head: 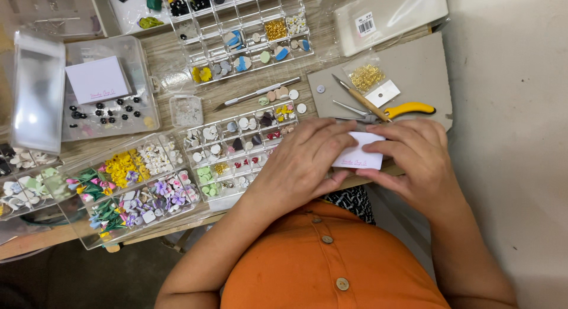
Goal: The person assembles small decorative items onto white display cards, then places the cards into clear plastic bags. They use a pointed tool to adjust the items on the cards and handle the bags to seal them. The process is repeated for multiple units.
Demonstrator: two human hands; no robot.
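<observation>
Both hands hold a small white card [361, 152] (near edge of the surface [414, 66]): left hand [307, 158] grip covers its left end, right hand [414, 158] grip pinches its right.

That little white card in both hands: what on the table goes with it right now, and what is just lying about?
In hand:
- white card, held by left hand and right hand

Lying about, untouched:
- yellow-handled pliers
- bag of gold findings
- wooden-handled tool
- compartment boxes of beads
- tray of clay flowers
</observation>
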